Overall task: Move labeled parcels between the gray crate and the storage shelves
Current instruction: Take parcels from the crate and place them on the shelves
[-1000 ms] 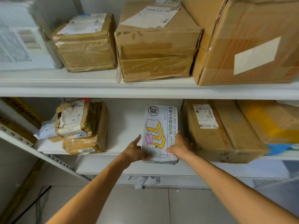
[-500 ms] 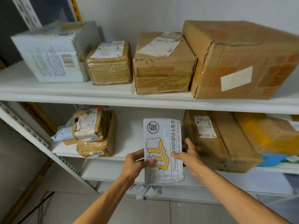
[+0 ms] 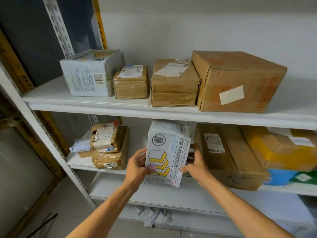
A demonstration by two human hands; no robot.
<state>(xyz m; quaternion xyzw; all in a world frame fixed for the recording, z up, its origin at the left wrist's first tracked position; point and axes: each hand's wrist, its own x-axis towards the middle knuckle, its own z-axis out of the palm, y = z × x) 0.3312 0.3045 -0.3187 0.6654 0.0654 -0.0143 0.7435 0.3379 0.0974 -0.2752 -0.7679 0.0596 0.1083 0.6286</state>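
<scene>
Lifted clear of the middle board (image 3: 103, 169) since half a second ago, the white printed parcel (image 3: 167, 152) now hangs upright just in front of the storage shelves (image 3: 171, 115), its lower end below that board's front edge. It is out of its slot, so I judge this a removal, bound for the gray crate, which is not in view.

Both hands carry it. The left hand (image 3: 137, 166) has its grip curled round the parcel's left edge, thumb on the printed face. The right hand (image 3: 197, 166) clasps the right edge; its fingers seem to wrap behind, though the parcel hides most of them.

Around it, the large carton (image 3: 238, 79) sits on the upper board, well above. The long brown carton (image 3: 228, 157) stands just beside the right hand and could catch the knuckles if the parcel swings that way. A stack of taped parcels (image 3: 109, 146) lies to the left, apart from the left hand. Crumpled paper (image 3: 154, 215) lies low down, beneath the held parcel.
</scene>
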